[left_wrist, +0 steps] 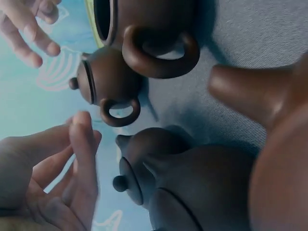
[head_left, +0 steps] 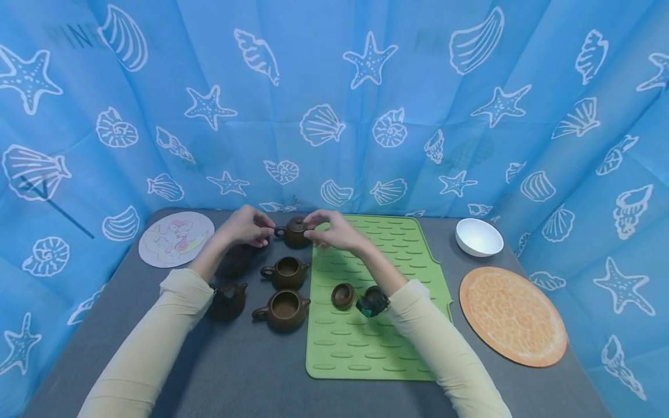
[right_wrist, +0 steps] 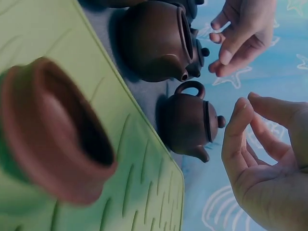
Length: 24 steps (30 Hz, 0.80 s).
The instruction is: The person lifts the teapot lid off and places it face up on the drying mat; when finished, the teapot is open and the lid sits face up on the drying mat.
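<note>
A small brown lidded teapot (head_left: 295, 233) stands at the back of the table, its lid on. My right hand (head_left: 330, 230) is at its spout side; in the right wrist view its thumb and index fingertips (right_wrist: 240, 103) come together with nothing between them. On the handle side, my left hand (head_left: 250, 227) hovers with bent fingers and holds nothing. Two lidless teapots (head_left: 288, 273) (head_left: 285, 312) stand in line nearer me. Left of them are dark lidded teapots (left_wrist: 202, 187), partly hidden by my left arm in the head view.
A green ridged mat (head_left: 360, 348) lies right of the teapots, bearing a small brown cup-like piece (head_left: 342, 296) and another (head_left: 374, 295) beside my right wrist. A white bowl (head_left: 479, 237) and an orange round mat (head_left: 514, 316) are rightward; a pale printed disc (head_left: 176, 239) lies back left.
</note>
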### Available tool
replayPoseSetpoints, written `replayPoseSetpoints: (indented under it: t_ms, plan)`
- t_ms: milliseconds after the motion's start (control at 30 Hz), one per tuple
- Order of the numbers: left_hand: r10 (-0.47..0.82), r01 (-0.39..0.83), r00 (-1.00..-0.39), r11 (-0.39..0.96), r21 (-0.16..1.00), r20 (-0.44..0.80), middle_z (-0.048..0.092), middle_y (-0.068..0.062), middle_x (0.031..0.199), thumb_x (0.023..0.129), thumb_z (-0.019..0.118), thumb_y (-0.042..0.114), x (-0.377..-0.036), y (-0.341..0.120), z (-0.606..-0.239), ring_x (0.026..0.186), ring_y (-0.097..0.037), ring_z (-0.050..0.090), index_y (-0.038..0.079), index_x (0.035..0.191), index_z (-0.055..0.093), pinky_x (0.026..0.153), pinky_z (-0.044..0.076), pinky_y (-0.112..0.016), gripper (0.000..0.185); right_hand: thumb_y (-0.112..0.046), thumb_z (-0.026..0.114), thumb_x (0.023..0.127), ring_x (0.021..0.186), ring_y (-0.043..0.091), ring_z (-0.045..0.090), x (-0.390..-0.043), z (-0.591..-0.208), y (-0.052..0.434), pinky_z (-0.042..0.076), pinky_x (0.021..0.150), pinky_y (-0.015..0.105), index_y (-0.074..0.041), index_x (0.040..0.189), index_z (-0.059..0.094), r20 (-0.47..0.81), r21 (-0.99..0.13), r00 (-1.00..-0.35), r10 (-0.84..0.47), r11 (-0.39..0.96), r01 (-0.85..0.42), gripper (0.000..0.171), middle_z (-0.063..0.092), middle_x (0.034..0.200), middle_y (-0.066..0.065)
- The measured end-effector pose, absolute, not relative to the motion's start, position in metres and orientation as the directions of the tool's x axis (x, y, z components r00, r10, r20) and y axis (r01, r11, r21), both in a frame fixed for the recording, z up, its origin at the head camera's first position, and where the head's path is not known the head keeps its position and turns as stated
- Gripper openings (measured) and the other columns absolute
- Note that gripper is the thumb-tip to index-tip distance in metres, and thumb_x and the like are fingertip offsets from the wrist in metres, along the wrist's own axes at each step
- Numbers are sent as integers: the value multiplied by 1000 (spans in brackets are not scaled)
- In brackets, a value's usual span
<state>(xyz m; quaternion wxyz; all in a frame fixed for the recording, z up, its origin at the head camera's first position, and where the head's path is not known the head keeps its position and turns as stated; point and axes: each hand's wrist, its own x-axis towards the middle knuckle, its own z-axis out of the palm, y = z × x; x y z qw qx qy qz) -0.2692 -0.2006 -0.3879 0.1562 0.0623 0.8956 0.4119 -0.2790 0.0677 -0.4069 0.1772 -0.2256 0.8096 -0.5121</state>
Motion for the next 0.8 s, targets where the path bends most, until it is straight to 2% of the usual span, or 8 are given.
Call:
replayPoseSetpoints:
  t_ms: [100,267,333,533,667,800]
  plan:
    - [232,-84,-931,613,785,-281,71,-32,124,108,65,7,-277,-200,-389,68,-6,73,-10,134,67,71,67,-28,32,-11,70,105,99,43,76,-286,-408,56,63,91,63,1,143,61,-77,-918,-853,-516,371,-142,41,66,135,25]
    - [221,-166,-911,576,800,-348,69,-30,126,109,64,7,-286,-200,-395,66,-6,74,-9,139,65,69,66,-26,34,-11,70,105,79,19,72,-296,-414,41,67,83,50,0,143,62,-116,-931,-889,-442,362,-58,40,67,133,25]
    - [209,-188,-910,564,804,-359,70,-30,124,109,63,6,-289,-199,-397,65,-6,74,-9,138,65,69,66,-26,33,-11,71,104,74,14,69,-300,-418,37,67,76,42,1,141,63,-121,-932,-901,-416,361,-41,40,68,130,25]
    - [176,-246,-910,498,831,-375,75,-26,116,108,64,5,-293,-201,-405,64,-7,75,-9,137,67,72,67,-27,33,-11,70,105,69,11,62,-305,-425,28,57,59,24,2,136,66,-128,-933,-924,-360,358,-11,34,68,106,11]
    - [153,-282,-907,469,837,-391,76,-24,120,109,64,7,-295,-204,-408,67,-8,77,-6,138,68,74,66,-26,32,-10,70,105,64,9,58,-306,-429,25,52,54,20,3,133,68,-117,-933,-934,-336,359,-13,30,63,91,3]
    - [139,-306,-905,443,843,-402,79,-15,107,108,65,8,-297,-205,-410,68,-7,77,-4,136,70,76,67,-27,31,-10,70,105,62,9,56,-308,-433,23,51,53,20,2,130,69,-97,-930,-939,-329,365,-31,28,60,87,1]
